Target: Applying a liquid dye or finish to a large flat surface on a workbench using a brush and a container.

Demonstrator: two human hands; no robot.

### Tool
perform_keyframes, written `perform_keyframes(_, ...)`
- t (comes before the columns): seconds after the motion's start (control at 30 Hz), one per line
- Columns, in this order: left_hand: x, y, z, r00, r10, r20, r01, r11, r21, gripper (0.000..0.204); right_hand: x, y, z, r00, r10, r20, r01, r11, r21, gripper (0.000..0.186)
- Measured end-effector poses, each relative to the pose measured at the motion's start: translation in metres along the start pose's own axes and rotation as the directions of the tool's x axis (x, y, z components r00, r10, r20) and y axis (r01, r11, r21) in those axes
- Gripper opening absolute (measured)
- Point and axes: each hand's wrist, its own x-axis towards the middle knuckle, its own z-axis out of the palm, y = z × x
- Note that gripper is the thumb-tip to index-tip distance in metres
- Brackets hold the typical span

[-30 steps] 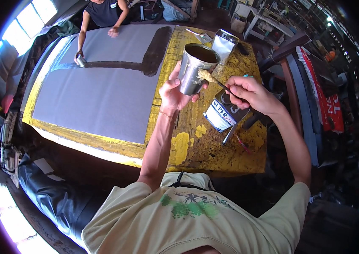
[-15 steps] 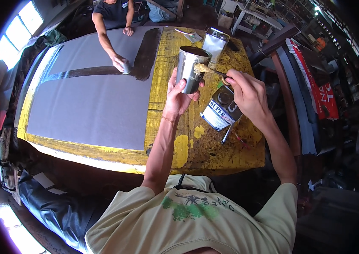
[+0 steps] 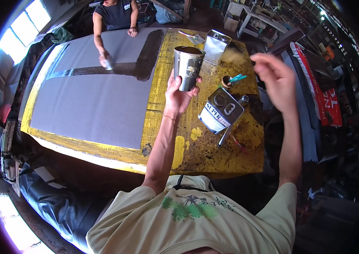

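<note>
My left hand (image 3: 178, 96) is wrapped round a tall metal cup (image 3: 186, 70), held upright above the yellow table (image 3: 162, 120). Dried tan residue sticks to the cup's side; its inside looks dark. Off to the right, my right hand (image 3: 276, 80) is raised and smeared by motion. From its fingers a brush with a tan, clotted head (image 3: 235, 56) points left, also blurred. The brush is apart from the cup. Below the hands stands a rectangular metal can with a dark top and white-and-blue label (image 3: 215, 116).
A silver can (image 3: 215, 50) stands behind the cup. Right of it sits a small pot holding a turquoise-handled tool (image 3: 238, 78). A large grey sheet (image 3: 93, 103) with dark wet bands covers the table's left. Across it, a co-worker's hand (image 3: 104, 59) holds a small grey object.
My right hand has swung right with the brush, away from the cup. The cup has shifted slightly left in my left hand. The co-worker's hand has moved left along the dark band.
</note>
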Motion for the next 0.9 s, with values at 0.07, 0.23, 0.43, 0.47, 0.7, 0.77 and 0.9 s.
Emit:
perform_keyframes(0.07, 0.000, -0.007, 0.007, 1.000, 0.000, -0.007, 0.000, 1.000, 0.002, 0.063, -0.006, 0.020, 0.019, 0.944, -0.329, 0.008, 0.314, 0.893, -0.322, 0.016)
perform_keyframes(0.23, 0.000, -0.020, 0.023, 0.999, 0.022, -0.033, -0.021, 0.999, 0.047, 0.061, -0.021, 0.052, 0.039, 0.881, -0.471, 0.045, 0.446, 0.796, -0.409, 0.019)
perform_keyframes(0.43, 0.002, -0.033, 0.029, 0.997, 0.069, -0.027, -0.065, 0.991, 0.114, 0.059, -0.025, 0.067, 0.037, 0.929, -0.371, -0.001, 0.360, 0.901, -0.241, 0.018)
perform_keyframes(0.47, 0.003, -0.034, 0.028, 0.996, 0.086, -0.032, -0.082, 0.989, 0.123, 0.059, -0.028, 0.065, 0.038, 0.989, -0.147, 0.026, 0.149, 0.985, -0.092, 0.014)
perform_keyframes(0.7, 0.006, -0.040, 0.018, 0.993, 0.098, -0.065, -0.098, 0.995, 0.001, 0.063, -0.031, 0.073, -0.018, 0.829, 0.078, 0.554, -0.511, 0.508, 0.693, 0.015)
perform_keyframes(0.77, 0.003, -0.035, 0.019, 0.995, 0.097, -0.035, -0.097, 0.995, -0.004, 0.065, -0.016, 0.051, -0.050, 0.942, 0.124, 0.311, -0.292, 0.757, 0.584, 0.016)
perform_keyframes(0.9, 0.003, -0.037, 0.028, 0.996, 0.073, 0.057, -0.071, 0.997, -0.039, 0.068, -0.005, 0.036, -0.053, 0.946, -0.306, -0.105, 0.281, 0.937, -0.206, 0.006)
